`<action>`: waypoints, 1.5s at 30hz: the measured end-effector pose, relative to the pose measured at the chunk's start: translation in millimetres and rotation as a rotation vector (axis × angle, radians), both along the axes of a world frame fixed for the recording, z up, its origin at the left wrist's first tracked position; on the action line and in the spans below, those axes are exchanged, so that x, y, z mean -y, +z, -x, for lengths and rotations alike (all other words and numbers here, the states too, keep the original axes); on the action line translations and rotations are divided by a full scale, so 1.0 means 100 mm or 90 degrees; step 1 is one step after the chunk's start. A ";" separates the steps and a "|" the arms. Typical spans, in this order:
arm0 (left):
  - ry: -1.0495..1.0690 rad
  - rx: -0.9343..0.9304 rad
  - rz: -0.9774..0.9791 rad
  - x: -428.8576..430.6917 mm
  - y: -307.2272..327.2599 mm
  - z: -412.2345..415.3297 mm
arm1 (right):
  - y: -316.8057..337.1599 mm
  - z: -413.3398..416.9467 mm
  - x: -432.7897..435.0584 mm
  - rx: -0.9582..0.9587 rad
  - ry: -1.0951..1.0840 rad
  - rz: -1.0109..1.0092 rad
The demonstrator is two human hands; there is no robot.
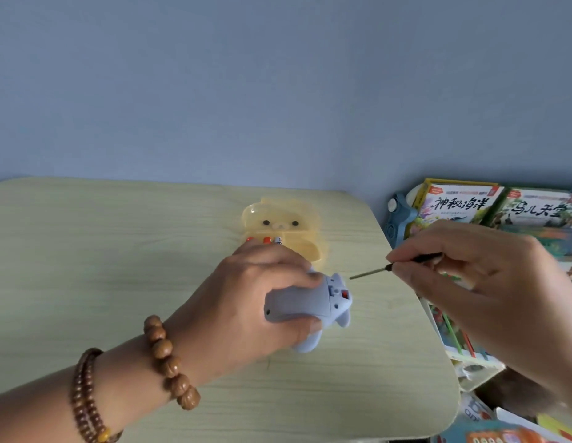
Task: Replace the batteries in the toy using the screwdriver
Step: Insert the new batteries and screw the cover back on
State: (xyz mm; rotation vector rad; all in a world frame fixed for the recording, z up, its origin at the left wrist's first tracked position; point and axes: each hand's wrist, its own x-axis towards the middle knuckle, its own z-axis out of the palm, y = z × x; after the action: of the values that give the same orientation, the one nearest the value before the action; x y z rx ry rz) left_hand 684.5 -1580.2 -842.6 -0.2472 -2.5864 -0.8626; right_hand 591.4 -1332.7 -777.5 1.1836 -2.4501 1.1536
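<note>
Left hand (246,302) curls around the small blue plastic toy (305,303) over the table (118,251). The toy is likely light, rigid and smooth, best clasped by its body. Right hand (470,282) pinches the screwdriver (374,272), tip just beside the toy. Beyond is a bear-shaped case (305,251) holding batteries (268,240).

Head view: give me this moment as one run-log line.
left hand: grips toy | right hand: pinches screwdriver, tip just short of toy | batteries: in yellow case
</note>
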 end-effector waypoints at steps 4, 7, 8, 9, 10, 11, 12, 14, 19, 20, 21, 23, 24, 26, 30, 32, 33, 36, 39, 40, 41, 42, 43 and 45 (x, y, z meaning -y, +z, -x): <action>-0.001 0.001 0.001 -0.01 0.00 0.00 | -0.01 -0.01 0.03 -0.067 0.011 -0.054; -0.001 0.000 0.008 0.00 0.00 0.00 | -0.04 -0.01 0.05 -0.068 0.021 -0.058; -0.002 -0.001 0.009 0.00 0.00 0.00 | -0.05 -0.01 0.05 -0.071 0.025 -0.062; -0.002 -0.002 0.010 0.00 -0.01 0.00 | -0.05 -0.01 0.05 -0.070 0.025 -0.066; -0.003 0.000 0.011 0.00 -0.01 0.00 | -0.06 -0.01 0.06 -0.064 0.025 -0.070; -0.003 0.003 0.010 0.00 -0.01 0.00 | -0.05 -0.02 0.07 -0.059 0.026 -0.077; -0.003 0.004 0.010 -0.01 0.00 0.00 | -0.04 -0.03 0.08 -0.060 0.028 -0.087; -0.003 0.002 0.014 -0.01 0.00 0.00 | -0.03 -0.04 0.09 -0.066 0.030 -0.110; -0.009 -0.015 0.004 -0.02 -0.02 0.02 | 0.11 -0.01 0.19 -0.141 0.077 -0.205; -0.012 -0.023 0.006 -0.03 -0.03 0.03 | 0.16 0.01 0.23 -0.167 0.095 -0.237; -0.016 -0.033 0.013 -0.04 -0.03 0.03 | 0.21 0.04 0.27 -0.194 0.115 -0.274; -0.015 -0.047 0.024 -0.05 -0.04 0.03 | 0.29 0.09 0.35 -0.221 0.149 -0.351; -0.012 -0.050 0.023 -0.05 -0.04 0.03 | 0.34 0.11 0.38 -0.218 0.157 -0.384; -0.010 -0.052 0.007 -0.04 -0.05 0.02 | 0.41 0.13 0.41 -0.201 0.156 -0.426; -0.010 -0.055 -0.001 -0.02 -0.06 0.01 | 0.39 0.10 0.45 -0.223 0.118 -0.470; -0.009 -0.054 0.000 -0.03 -0.06 0.02 | 0.29 0.09 0.46 -0.323 0.113 -0.438; -0.010 -0.054 0.004 -0.05 -0.06 0.02 | 0.26 0.07 0.46 -0.360 0.107 -0.425; -0.016 -0.052 0.022 -0.07 -0.06 0.04 | 0.26 0.00 0.49 -0.324 0.077 -0.458; -0.007 -0.042 -0.017 -0.04 -0.07 0.05 | 0.32 -0.06 0.42 -0.235 0.076 -0.494; -0.007 -0.045 -0.027 -0.02 -0.08 0.05 | 0.33 -0.07 0.41 -0.243 0.083 -0.494; -0.007 -0.045 -0.035 -0.01 -0.09 0.05 | 0.34 -0.07 0.41 -0.243 0.084 -0.502; -0.008 -0.043 -0.042 0.00 -0.10 0.04 | 0.36 -0.06 0.42 -0.230 0.082 -0.507; -0.010 -0.042 -0.046 0.00 -0.10 0.04 | 0.39 -0.06 0.43 -0.214 0.081 -0.506; -0.016 -0.044 -0.039 -0.01 -0.10 0.04 | 0.43 -0.03 0.47 -0.202 0.081 -0.511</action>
State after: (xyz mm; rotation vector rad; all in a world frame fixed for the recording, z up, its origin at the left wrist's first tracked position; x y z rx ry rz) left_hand 680.4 -1579.4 -852.3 -0.2880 -2.4936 -0.9248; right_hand 594.4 -1379.6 -734.3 1.5638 -2.6493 -0.0747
